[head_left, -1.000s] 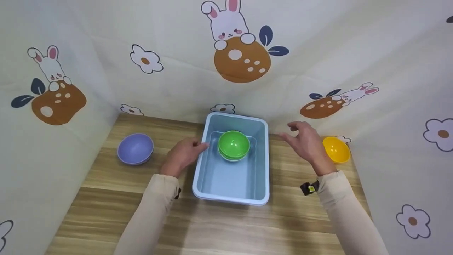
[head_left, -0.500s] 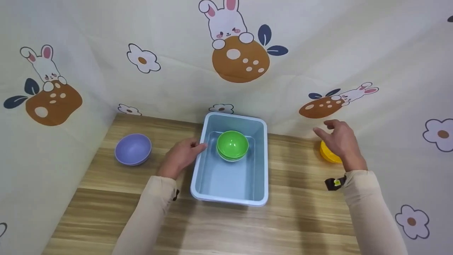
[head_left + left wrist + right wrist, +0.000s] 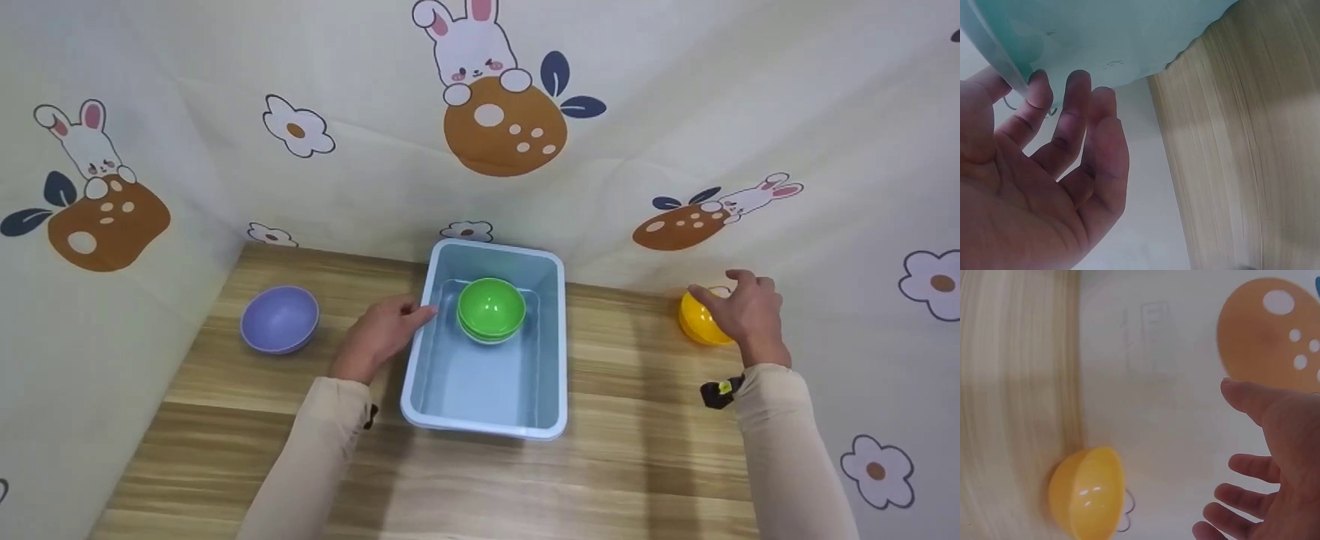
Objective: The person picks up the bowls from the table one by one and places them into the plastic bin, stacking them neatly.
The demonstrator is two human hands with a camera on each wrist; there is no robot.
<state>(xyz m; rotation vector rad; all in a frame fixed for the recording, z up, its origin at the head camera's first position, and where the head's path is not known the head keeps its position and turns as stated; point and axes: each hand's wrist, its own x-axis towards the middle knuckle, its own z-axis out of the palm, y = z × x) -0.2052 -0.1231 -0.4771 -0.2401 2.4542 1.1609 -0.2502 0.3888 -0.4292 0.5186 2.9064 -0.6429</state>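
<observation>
A light blue plastic tub stands mid-table, with a green bowl stacked on other bowls inside it. My left hand holds the tub's left rim, thumb over the edge and fingers against the outer wall. At the right, a yellow bowl sits upright near the back corner. My right hand hovers over it, fingers spread and nothing in its grasp; it covers part of the bowl in the head view. In the right wrist view the yellow bowl shows apart from the fingers.
A purple bowl rests on the wooden table to the left of the tub. Cream cloth printed with rabbits and flowers hangs behind the table and along both sides.
My right hand has moved right, away from the tub's side, to above the yellow bowl. My left hand stays at the tub's rim.
</observation>
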